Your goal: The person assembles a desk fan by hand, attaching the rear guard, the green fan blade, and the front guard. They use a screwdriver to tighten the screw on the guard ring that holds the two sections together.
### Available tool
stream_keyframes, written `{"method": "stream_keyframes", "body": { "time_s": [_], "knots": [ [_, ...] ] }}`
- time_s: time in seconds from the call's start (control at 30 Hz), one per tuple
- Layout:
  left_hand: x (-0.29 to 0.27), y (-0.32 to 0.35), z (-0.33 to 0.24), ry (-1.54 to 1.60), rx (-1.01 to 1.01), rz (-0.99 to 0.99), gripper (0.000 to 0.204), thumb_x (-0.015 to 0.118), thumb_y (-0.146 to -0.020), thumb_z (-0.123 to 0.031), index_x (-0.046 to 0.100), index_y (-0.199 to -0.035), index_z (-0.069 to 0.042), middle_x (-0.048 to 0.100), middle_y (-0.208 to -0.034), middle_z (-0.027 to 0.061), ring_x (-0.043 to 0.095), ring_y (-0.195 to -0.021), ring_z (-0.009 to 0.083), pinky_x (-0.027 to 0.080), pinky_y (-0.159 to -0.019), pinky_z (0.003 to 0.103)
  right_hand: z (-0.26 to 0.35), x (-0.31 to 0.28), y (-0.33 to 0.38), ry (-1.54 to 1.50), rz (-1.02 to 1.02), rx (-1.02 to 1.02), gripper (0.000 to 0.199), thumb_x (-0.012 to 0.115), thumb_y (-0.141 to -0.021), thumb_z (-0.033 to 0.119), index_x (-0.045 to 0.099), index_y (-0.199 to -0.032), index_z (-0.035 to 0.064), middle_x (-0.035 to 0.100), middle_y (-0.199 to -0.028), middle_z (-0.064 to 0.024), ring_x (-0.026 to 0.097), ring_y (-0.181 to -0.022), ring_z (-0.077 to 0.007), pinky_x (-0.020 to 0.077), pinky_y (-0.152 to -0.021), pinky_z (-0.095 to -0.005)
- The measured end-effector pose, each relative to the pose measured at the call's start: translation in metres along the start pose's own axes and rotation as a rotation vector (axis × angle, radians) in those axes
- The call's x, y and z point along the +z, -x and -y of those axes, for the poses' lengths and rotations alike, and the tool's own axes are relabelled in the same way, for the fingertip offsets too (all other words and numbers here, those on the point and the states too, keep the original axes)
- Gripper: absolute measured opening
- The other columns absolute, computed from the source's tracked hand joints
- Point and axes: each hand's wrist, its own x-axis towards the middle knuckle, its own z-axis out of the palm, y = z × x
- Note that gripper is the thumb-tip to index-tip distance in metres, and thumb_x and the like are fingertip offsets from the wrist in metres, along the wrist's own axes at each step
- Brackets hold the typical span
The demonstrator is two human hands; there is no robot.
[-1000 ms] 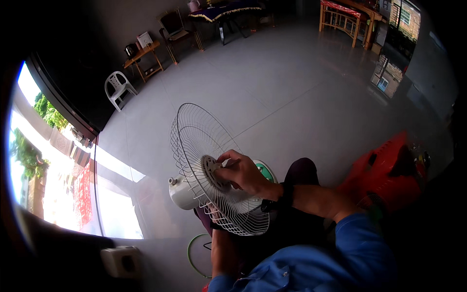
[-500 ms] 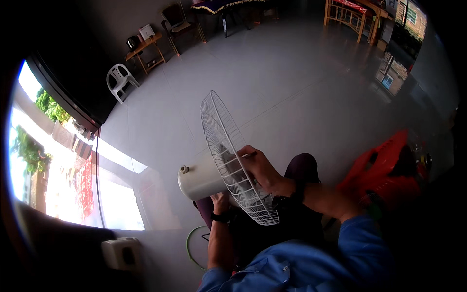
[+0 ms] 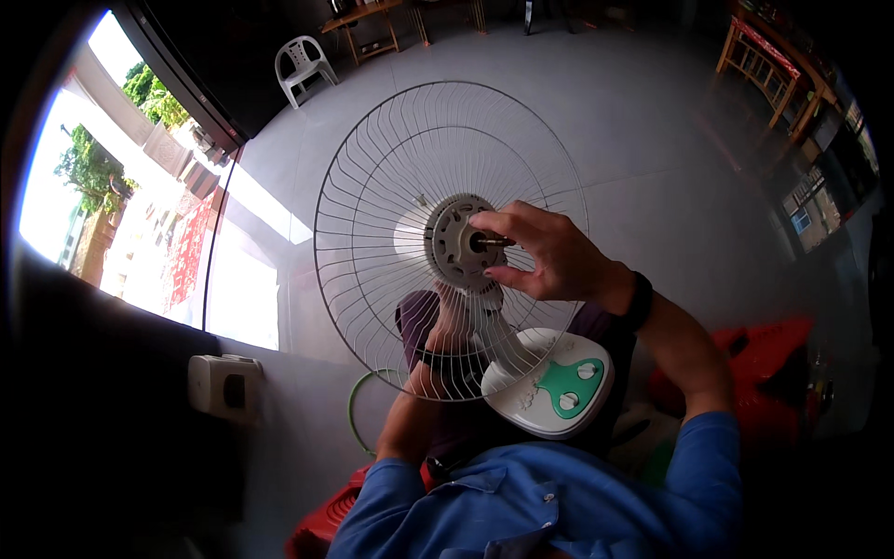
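A table fan rests across my lap, its round wire rear grille (image 3: 453,279) facing up toward me. No blades are on it, and a metal shaft (image 3: 494,242) sticks out of the pale plastic hub (image 3: 450,252). My right hand (image 3: 559,256) is at the hub, thumb and fingers spread on either side of the shaft; whether the fingertips touch the hub is unclear. Behind the grille wires, my left hand (image 3: 453,320) grips the fan's neck under the motor housing, its fingers partly hidden. The white base (image 3: 507,410) carries a green panel (image 3: 582,374) with two white knobs.
Red plastic objects lie at my right (image 3: 773,363) and beneath me at lower left (image 3: 326,512). A beige box-like item (image 3: 223,387) stands left, near a green cord (image 3: 354,410). Farther off are a white plastic chair (image 3: 305,67), wooden furniture (image 3: 768,70) and a bright doorway.
The fan has turned from edge-on to face me, showing its hub, shaft and base. My right hand's fingers have spread at the hub. The view has shifted, too.
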Motion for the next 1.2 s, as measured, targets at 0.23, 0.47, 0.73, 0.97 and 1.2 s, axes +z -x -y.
{"method": "stream_keyframes", "body": {
  "time_s": [0.23, 0.47, 0.73, 0.97, 1.2],
  "knots": [
    [-0.022, 0.019, 0.005, -0.092, -0.119, -0.080, 0.066, 0.066, -0.089, -0.061, 0.065, -0.127, -0.007, 0.070, -0.109, 0.0109, 0.069, -0.092, 0.0190, 0.057, -0.080, 0.036, 0.005, 0.011, -0.011, 0.075, -0.055, -0.058, 0.052, 0.086, -0.078, 0.020, 0.057, -0.120, 0.0078, 0.069, -0.088, -0.0092, 0.074, -0.071, -0.0223, 0.0592, -0.060, -0.0311],
    [-0.035, 0.025, 0.005, -0.161, -0.137, -0.135, 0.066, 0.063, -0.091, -0.062, 0.064, -0.128, -0.007, 0.070, -0.107, 0.0098, 0.069, -0.089, 0.0188, 0.057, -0.077, 0.035, 0.012, 0.019, -0.005, -0.019, -0.166, -0.160, 0.059, 0.087, -0.075, 0.015, 0.056, -0.123, 0.0019, 0.073, -0.089, -0.0127, 0.077, -0.073, -0.0219, 0.0617, -0.063, -0.0287],
    [-0.041, 0.007, 0.008, -0.256, -0.132, -0.162, 0.066, 0.059, -0.093, -0.062, 0.063, -0.128, -0.006, 0.070, -0.105, 0.0087, 0.068, -0.086, 0.0185, 0.057, -0.073, 0.034, 0.017, 0.033, 0.002, -0.096, -0.280, -0.032, 0.058, 0.086, -0.079, 0.015, 0.054, -0.125, 0.0011, 0.075, -0.090, -0.0147, 0.077, -0.077, -0.0226, 0.0621, -0.066, -0.0281],
    [-0.049, 0.002, 0.002, -0.483, -0.072, -0.235, 0.066, 0.056, -0.095, -0.063, 0.062, -0.128, -0.006, 0.070, -0.103, 0.0077, 0.068, -0.084, 0.0183, 0.057, -0.069, 0.033, 0.023, 0.039, 0.004, -0.271, -0.350, 0.246, 0.052, 0.081, -0.083, 0.014, 0.055, -0.125, 0.0006, 0.076, -0.086, -0.0126, 0.077, -0.076, -0.0183, 0.0600, -0.065, -0.0260],
    [-0.061, 0.009, 0.003, -0.893, 0.034, -0.296, 0.067, 0.053, -0.097, -0.064, 0.061, -0.129, -0.006, 0.070, -0.102, 0.0067, 0.068, -0.081, 0.0180, 0.056, -0.066, 0.032, 0.016, 0.049, 0.010, -0.514, -0.455, 0.434, 0.046, 0.080, -0.084, 0.012, 0.058, -0.122, -0.0011, 0.073, -0.076, -0.0096, 0.070, -0.066, -0.0103, 0.0538, -0.060, -0.0230]
  ]
}}
